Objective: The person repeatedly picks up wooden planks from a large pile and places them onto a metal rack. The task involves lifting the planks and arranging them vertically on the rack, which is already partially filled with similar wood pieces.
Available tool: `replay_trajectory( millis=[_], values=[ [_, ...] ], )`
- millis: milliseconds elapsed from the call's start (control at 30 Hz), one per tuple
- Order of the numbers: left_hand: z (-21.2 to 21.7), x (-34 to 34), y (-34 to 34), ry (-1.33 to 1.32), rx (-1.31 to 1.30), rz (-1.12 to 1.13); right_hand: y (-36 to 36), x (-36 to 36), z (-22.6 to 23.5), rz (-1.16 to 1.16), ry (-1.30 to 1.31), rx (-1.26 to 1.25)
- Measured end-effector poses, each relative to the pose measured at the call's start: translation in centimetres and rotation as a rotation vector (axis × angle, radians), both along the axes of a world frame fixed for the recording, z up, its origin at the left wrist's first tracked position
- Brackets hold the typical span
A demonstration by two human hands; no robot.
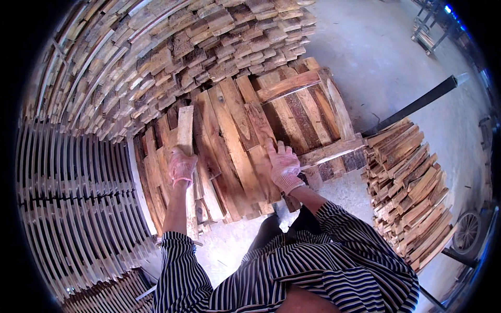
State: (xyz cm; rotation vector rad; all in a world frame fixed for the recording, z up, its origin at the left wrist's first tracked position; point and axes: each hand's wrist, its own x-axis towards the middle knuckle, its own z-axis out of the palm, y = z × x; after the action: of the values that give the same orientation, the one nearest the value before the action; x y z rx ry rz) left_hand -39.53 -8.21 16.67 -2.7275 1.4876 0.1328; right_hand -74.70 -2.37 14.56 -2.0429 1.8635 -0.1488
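Observation:
My left hand point(182, 166), in a pinkish work glove, is closed round the near end of a pale short wooden board point(185, 128). That board points away from me over a wide layer of rough wooden boards point(229, 135). My right hand point(285, 166), gloved alike, lies on the right part of this layer with its fingers stretched and apart. Its fingertips touch the near end of a reddish-brown short board point(258, 124). The undersides of the right fingers are hidden.
Tall stacked boards point(209, 41) rise behind the layer. Spaced slats point(78, 172) are piled at left. A wooden frame of planks point(331, 151) lies at right, near a dark bar point(412, 107). Another board stack point(412, 193) stands at lower right, beside a spoked wheel point(467, 231).

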Motion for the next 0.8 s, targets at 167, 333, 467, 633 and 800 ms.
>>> replay_trajectory(
  millis=[167,333,467,633,800],
  values=[
    [2.1,8.2,1.3,0.543,-0.128,-0.12,0.5,2.7,2.0,0.03,0.109,-0.186],
    [9.4,11.1,2.3,1.089,-0.269,0.14,2.3,7.9,3.9,0.042,-0.418,0.027],
    [10.4,13.5,5.2,1.036,-0.228,0.33,2.9,19.1,6.3,0.187,-0.454,0.214],
    [9.0,10.5,7.9,1.342,-0.368,0.343,1.7,27.9,3.9,0.209,-0.149,0.092],
    [7.2,12.2,12.1,1.651,-0.511,0.442,2.7,27.3,5.5,0.168,-0.263,0.251]
  ],
)
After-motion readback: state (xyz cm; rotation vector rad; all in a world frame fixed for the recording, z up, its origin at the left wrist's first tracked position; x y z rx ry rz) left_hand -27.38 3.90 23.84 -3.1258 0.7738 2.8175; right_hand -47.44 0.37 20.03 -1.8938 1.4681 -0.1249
